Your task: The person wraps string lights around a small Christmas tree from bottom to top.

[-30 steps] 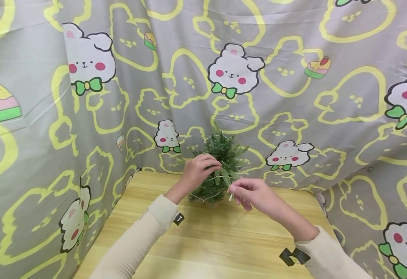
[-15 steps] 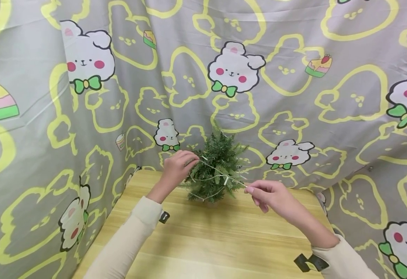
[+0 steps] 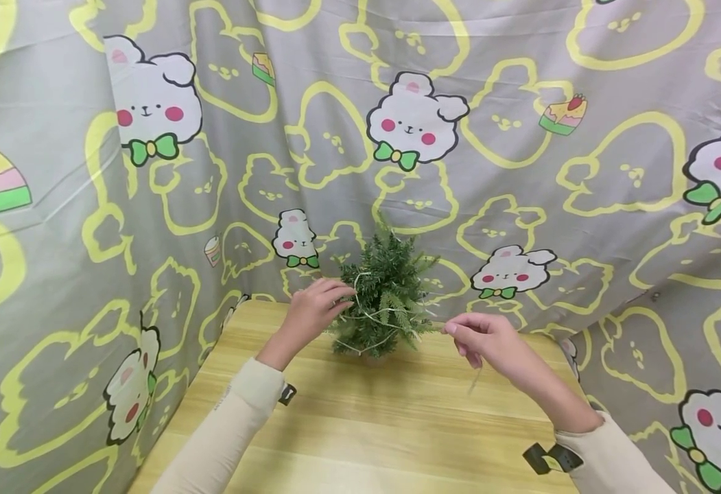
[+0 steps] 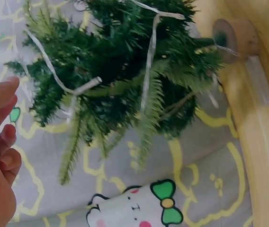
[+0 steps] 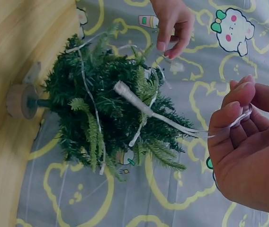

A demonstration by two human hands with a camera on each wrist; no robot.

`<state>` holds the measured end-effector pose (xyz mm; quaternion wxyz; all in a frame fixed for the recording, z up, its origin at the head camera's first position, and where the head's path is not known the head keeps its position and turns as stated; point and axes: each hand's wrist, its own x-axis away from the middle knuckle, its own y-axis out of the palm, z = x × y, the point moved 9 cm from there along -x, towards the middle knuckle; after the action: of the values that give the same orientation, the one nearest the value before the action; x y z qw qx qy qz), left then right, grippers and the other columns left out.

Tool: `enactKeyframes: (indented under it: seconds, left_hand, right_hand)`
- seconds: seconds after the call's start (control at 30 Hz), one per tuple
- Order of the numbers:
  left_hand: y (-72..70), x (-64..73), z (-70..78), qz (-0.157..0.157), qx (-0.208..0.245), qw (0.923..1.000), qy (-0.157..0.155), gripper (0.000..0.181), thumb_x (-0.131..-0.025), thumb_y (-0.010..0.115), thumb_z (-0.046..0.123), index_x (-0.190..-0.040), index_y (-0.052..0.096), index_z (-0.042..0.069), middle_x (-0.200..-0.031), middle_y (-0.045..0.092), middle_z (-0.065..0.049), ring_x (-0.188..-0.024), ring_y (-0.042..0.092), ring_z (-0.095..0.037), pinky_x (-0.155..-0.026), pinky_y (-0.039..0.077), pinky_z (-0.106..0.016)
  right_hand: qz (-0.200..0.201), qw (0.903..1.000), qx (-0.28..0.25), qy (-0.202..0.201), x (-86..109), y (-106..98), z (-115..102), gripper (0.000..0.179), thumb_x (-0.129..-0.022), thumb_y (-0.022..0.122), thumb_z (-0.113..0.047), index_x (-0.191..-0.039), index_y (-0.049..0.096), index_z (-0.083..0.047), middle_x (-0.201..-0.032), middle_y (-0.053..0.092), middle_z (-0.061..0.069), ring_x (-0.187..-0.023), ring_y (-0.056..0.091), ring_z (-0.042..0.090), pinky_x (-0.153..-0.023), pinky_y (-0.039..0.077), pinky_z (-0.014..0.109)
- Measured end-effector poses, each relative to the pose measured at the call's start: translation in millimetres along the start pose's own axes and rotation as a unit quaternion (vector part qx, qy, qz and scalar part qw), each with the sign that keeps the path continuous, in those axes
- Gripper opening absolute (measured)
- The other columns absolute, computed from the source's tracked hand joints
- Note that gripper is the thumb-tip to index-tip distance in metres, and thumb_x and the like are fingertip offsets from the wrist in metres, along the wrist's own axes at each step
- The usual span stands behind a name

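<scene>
A small artificial Christmas tree (image 3: 385, 295) stands upright on a round wooden base (image 5: 22, 100). A thin string of fairy lights (image 4: 149, 61) with pale wire and whitish bulbs loops around its branches. My right hand (image 3: 490, 343) is right of the tree and pinches the light-string wire, which stretches from the branches to the fingertips. In the right wrist view, a larger whitish end piece (image 5: 133, 99) hangs on that wire before the tree. At the tree's left side, my left hand (image 3: 318, 312) has its fingertips close to the branches, with no wire plainly held.
The tree stands near the back of a light wooden table (image 3: 360, 425). Grey cloth (image 3: 521, 206) printed with rabbits and yellow outlines hangs close behind it and on both sides. Both wrists wear black straps (image 3: 551, 458).
My left hand moved left from the tree's front, drawing a wire, and that stretch now lies slack on the branches. My right hand moved right, still pinching wire.
</scene>
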<state>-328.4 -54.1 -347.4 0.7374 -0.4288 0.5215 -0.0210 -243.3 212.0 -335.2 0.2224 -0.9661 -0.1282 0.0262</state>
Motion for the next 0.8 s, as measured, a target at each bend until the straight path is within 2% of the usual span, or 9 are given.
enactKeyframes:
  seconds: [0.13,0.27,0.37,0.5,0.6,0.67,0.8]
  left_hand:
    - [-0.7,-15.7,11.8,-0.013,0.037,0.9992,-0.011,0.021,-0.09,0.077,0.02,-0.11,0.077,0.017,-0.107,0.075,0.004,-0.097,0.069,-0.013,-0.077,0.057,-0.027]
    - [0.4,-49.1,36.7,-0.037,0.061,0.9974,-0.013,0.019,-0.092,0.075,0.025,-0.11,0.078,0.022,-0.105,0.076,0.008,-0.096,0.069,-0.009,-0.074,0.056,-0.024]
    - [5.6,-80.1,59.2,-0.082,0.086,0.9929,-0.012,0.02,-0.096,0.07,0.032,-0.113,0.077,0.024,-0.107,0.076,0.01,-0.096,0.069,-0.006,-0.074,0.054,-0.023]
    - [17.3,-112.1,79.6,-0.161,0.115,0.98,-0.019,0.024,-0.099,0.064,0.04,-0.117,0.075,0.03,-0.11,0.074,0.013,-0.091,0.067,-0.002,-0.071,0.051,-0.022]
    - [26.8,-124.2,83.8,-0.214,0.112,0.9699,-0.032,0.024,-0.099,0.063,0.043,-0.118,0.074,0.035,-0.113,0.073,0.016,-0.089,0.064,0.0,-0.07,0.048,-0.022]
    - [32.3,-128.7,84.2,-0.235,0.103,0.9659,-0.032,0.022,-0.098,0.064,0.042,-0.117,0.074,0.036,-0.115,0.072,0.017,-0.091,0.064,0.001,-0.071,0.047,-0.023]
    - [36.8,-135.4,85.4,-0.246,0.087,0.9653,-0.01,0.019,-0.098,0.065,0.039,-0.113,0.076,0.035,-0.115,0.073,0.017,-0.094,0.066,-0.001,-0.069,0.048,-0.023]
  right_hand:
    - [0.019,0.9998,0.006,0.0,-6.5,-7.1,-3.3,0.031,-0.101,0.062,-0.037,-0.107,0.068,-0.006,-0.074,0.058,0.008,-0.054,0.052,0.02,-0.061,0.051,0.034]
    - [0.039,0.9992,0.003,-0.011,-14.1,-15.8,-11.2,0.032,-0.101,0.062,-0.035,-0.109,0.068,-0.005,-0.072,0.058,0.006,-0.054,0.051,0.019,-0.059,0.05,0.034]
    - [0.054,0.9983,0.008,-0.02,-21.6,-21.5,-18.1,0.032,-0.101,0.062,-0.035,-0.111,0.069,-0.004,-0.071,0.057,0.003,-0.055,0.051,0.018,-0.058,0.048,0.032]
    - [0.07,0.997,0.024,-0.026,-30.8,-26.4,-26.2,0.034,-0.102,0.06,-0.038,-0.111,0.068,-0.006,-0.07,0.059,0.002,-0.056,0.052,0.017,-0.057,0.047,0.032]
    - [0.077,0.9962,0.027,-0.03,-35.5,-27.4,-31.5,0.036,-0.102,0.06,-0.039,-0.108,0.068,-0.005,-0.069,0.059,0.002,-0.055,0.051,0.016,-0.055,0.045,0.032]
    - [0.08,0.996,0.028,-0.03,-37.7,-27.6,-33.4,0.036,-0.102,0.06,-0.039,-0.107,0.068,-0.004,-0.068,0.058,0.002,-0.054,0.05,0.015,-0.054,0.045,0.031]
    - [0.086,0.9951,0.041,-0.029,-40.2,-28.7,-35.5,0.037,-0.101,0.06,-0.042,-0.105,0.067,-0.005,-0.069,0.057,0.006,-0.056,0.051,0.017,-0.054,0.044,0.032]
